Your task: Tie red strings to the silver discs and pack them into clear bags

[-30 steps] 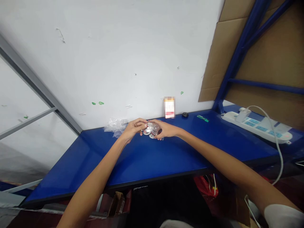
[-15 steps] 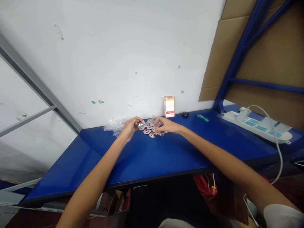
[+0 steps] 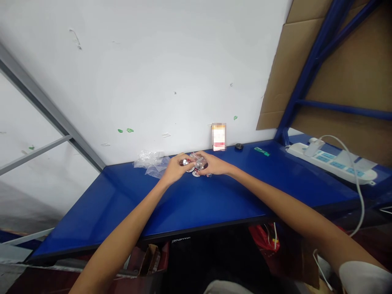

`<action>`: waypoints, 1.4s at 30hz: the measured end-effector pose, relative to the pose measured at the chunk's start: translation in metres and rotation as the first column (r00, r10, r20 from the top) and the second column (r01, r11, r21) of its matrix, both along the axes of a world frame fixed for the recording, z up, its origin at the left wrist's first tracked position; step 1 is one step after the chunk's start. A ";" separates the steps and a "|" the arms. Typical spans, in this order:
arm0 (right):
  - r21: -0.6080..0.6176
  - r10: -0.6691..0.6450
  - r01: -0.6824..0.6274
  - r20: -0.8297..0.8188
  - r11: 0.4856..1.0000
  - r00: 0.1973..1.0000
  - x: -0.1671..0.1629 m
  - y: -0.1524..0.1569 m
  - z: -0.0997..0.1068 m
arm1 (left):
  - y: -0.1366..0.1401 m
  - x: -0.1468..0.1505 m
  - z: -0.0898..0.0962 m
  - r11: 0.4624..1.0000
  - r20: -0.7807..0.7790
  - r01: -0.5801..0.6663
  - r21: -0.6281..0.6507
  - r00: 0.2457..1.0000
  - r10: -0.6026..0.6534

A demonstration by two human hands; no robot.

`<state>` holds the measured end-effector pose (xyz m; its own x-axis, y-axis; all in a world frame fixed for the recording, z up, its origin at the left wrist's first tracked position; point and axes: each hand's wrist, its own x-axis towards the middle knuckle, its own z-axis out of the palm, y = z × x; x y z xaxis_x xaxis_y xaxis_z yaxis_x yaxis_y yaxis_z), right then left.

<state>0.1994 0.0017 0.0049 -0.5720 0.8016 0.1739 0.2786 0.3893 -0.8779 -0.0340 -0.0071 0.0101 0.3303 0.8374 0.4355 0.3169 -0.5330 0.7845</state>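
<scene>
Both hands meet over the far middle of the blue desk (image 3: pixel 199 204), just short of the white wall (image 3: pixel 171 73). Left hand (image 3: pixel 177 168): fingers curled around a shiny metal disc (image 3: pixel 185 162), thumb toward the right hand. Right hand (image 3: pixel 213 164): gripping a clear plastic bag (image 3: pixel 200 162) between thumb and fingers; bag's contents too small to make out. Fingertips of the two hands nearly meet; can't tell whether they touch. More metal discs (image 3: pixel 196 173) lie on the desk between and under the hands, partly covered, count unclear. Crumpled clear plastic (image 3: pixel 148 158) sits left of the left hand, by the wall. Beyond the right hand, an upright card-like item (image 3: pixel 219 137), blurred out, stands at the wall; to its right, a small round black item (image 3: pixel 239 147), then a green item (image 3: pixel 262 152). White power strip (image 3: pixel 333 164) at the desk's right end, plug in, white cable (image 3: pixel 357 185) looping down. Red bag (image 3: pixel 266 239) below the desk.
</scene>
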 end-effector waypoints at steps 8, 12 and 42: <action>0.282 -0.192 0.149 0.129 0.948 0.973 -0.003 0.005 -0.005 | -0.006 0.008 0.000 0.996 0.204 -0.031 -0.085 0.978 0.048; 0.321 -0.235 0.161 0.205 0.933 0.950 -0.005 0.004 -0.005 | -0.004 0.005 0.004 0.981 0.302 0.047 -0.187 0.953 0.012; 0.437 -0.202 0.018 0.379 0.899 0.903 0.000 -0.002 0.002 | 0.006 -0.020 0.018 0.902 0.237 0.112 -0.418 0.972 -0.011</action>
<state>0.1995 -0.0004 0.0073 -0.5770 0.7691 0.2749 0.6356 0.6342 -0.4403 -0.0536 -0.0014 0.0283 0.3242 0.9395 0.1104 0.0844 -0.1449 0.9858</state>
